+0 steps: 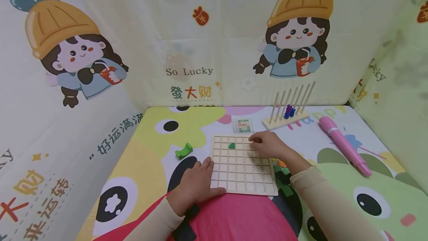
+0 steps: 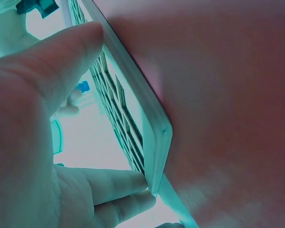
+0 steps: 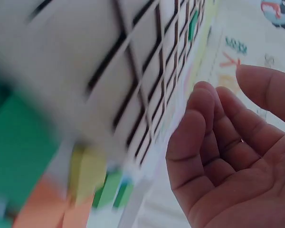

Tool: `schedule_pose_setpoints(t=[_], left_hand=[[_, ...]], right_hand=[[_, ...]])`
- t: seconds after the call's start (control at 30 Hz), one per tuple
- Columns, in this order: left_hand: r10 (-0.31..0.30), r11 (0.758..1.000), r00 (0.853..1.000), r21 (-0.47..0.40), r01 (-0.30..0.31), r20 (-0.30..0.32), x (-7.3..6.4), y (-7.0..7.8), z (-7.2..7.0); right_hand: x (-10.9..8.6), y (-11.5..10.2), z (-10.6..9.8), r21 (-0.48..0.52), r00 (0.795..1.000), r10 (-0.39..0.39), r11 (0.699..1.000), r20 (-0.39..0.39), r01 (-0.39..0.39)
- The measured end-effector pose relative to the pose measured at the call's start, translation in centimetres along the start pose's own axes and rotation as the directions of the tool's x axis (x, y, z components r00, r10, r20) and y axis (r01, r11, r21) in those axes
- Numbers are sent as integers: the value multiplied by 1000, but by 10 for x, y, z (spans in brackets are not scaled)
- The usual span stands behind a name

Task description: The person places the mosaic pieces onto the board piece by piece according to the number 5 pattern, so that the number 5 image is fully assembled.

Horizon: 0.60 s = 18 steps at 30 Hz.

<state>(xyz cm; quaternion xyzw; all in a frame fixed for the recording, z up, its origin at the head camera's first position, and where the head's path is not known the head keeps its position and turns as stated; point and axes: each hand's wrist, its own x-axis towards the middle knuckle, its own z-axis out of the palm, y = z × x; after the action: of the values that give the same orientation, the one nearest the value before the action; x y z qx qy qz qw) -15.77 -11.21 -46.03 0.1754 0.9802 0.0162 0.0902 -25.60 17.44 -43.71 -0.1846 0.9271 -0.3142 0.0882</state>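
Note:
A square wooden grid board (image 1: 239, 168) lies before me, with one green quarter-round piece (image 1: 232, 145) in an upper cell. My left hand (image 1: 195, 183) rests at the board's lower left corner, fingers along the left side and thumb on the front edge. In the left wrist view, thumb and fingertips touch the board's rim (image 2: 154, 128). Over the upper right cells is my right hand (image 1: 267, 144). The right wrist view shows that hand (image 3: 237, 147) with loosely bent fingers, thumb apart, and nothing held.
Green blocks (image 1: 284, 181) and an orange block (image 1: 281, 163) lie right of the board, under my right forearm. A green arched block (image 1: 184, 151) sits to the left. Behind are a patterned card (image 1: 243, 125) and a peg stand (image 1: 284, 122); a pink pen-shaped object (image 1: 346, 146) lies right.

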Motion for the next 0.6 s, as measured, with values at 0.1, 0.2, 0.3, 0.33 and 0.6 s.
schedule_pose_setpoints(t=[0.1,0.2,0.3,0.33,0.6], left_hand=[[2,1000,1000,-3,-2,-4,-1,0,0],[2,1000,1000,-6,-2,-7,-1,-1,0],[2,1000,1000,-11,-2,-8,-2,-2,0],[3,1000,1000,-11,-3,-8,-2,-2,0],[18,1000,1000,-19,-18,-18,-1,-3,2]], right_hand=[[-13,9,-12,-14,999,27,1000,-22,-27],[-26,17,-22,-51,998,42,998,-45,-45],[-36,25,-29,-98,997,50,994,-62,-56],[-39,28,-30,-117,997,46,992,-66,-54],[-57,43,-32,-245,999,53,968,-12,-54]])
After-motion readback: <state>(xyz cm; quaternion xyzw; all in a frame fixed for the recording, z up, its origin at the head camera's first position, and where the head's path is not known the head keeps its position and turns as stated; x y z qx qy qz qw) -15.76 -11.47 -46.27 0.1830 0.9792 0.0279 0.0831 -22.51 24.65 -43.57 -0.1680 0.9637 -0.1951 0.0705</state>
